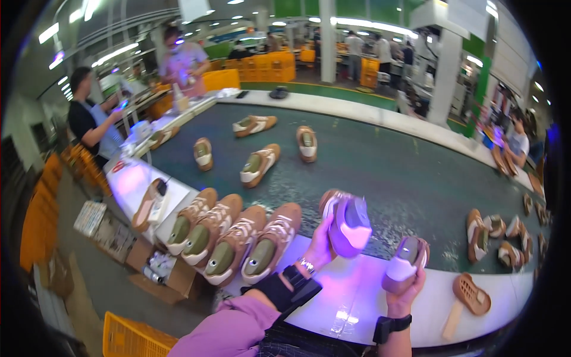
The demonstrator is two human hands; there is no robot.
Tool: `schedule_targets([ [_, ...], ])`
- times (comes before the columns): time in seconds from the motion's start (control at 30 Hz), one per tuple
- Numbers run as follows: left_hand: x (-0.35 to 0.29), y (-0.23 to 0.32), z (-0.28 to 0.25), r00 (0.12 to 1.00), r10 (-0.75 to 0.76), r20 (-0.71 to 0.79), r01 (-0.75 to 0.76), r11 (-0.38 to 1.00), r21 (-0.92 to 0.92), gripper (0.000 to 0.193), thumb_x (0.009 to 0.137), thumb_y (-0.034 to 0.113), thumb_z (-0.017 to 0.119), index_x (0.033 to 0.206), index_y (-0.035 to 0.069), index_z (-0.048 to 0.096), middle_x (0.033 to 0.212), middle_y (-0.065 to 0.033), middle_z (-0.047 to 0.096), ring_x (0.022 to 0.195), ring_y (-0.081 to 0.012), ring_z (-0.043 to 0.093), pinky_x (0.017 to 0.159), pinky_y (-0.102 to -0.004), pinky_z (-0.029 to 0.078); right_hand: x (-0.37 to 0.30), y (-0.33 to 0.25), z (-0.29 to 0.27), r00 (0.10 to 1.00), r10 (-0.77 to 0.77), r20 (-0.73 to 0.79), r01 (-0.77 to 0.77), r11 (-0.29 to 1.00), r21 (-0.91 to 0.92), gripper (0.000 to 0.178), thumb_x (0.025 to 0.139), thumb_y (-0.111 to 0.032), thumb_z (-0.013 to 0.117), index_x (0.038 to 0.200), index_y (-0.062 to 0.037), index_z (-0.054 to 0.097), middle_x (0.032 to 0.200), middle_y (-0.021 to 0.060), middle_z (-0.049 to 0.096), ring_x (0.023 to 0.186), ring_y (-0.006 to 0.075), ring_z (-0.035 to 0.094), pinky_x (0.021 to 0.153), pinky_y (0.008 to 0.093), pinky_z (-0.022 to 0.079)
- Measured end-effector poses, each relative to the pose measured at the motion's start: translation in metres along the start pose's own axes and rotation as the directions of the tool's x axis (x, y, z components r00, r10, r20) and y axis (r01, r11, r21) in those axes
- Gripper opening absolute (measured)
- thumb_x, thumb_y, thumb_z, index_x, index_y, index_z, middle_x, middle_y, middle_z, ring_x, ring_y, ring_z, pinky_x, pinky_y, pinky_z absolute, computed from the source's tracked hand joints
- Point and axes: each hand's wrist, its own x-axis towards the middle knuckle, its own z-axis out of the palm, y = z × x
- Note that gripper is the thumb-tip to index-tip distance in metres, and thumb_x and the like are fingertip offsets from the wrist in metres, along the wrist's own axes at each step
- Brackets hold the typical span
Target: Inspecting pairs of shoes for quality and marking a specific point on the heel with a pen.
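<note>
At the worktop point(363, 297), left hand point(322, 245) grips one shoe point(350, 234), right hand point(407, 293) another point(402, 268), long axes running heel-near, toe-away.

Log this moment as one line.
Left hand: holding brown-white shoe; right hand: holding second shoe; left: row of four shoes; right: brown sole on white table

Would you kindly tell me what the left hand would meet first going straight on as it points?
Past the shoe it holds, the left hand would probably cross the dark green surface and first meet the far white ledge, though height and depth are unclear.
</note>
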Motion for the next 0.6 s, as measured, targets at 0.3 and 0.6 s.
schedule_targets([
  [0.3,0.012,-0.019,-0.074,0.935,-0.156,-0.319,0.185,0.981,0.062,0.055,0.091,0.050,0.039,0.119,0.003,0.039,0.099,-0.0169,0.061,0.084,-0.0259,0.062,0.068,-0.0331,0.048,0.002,0.033,0.013,0.991,0.133,0.014,-0.128,0.973,-0.190,0.057,0.084,-0.055,0.036,0.106,-0.0059,0.055,0.076,0.0116,0.060,0.062,0.0222,0.058,0.053,0.0301,0.047],
  [0.6,0.000,-0.030,-0.057,0.926,-0.284,-0.247,0.344,0.907,0.245,0.024,0.086,0.035,0.050,0.086,0.012,0.053,0.073,0.0004,0.054,0.064,-0.0116,0.053,0.056,-0.0253,0.042,0.022,0.024,-0.007,0.947,0.315,0.064,-0.241,0.828,-0.506,0.052,0.084,-0.030,0.049,0.132,-0.0133,0.042,0.120,0.0090,0.052,0.106,0.0257,0.052,0.087,0.0417,0.044],
])
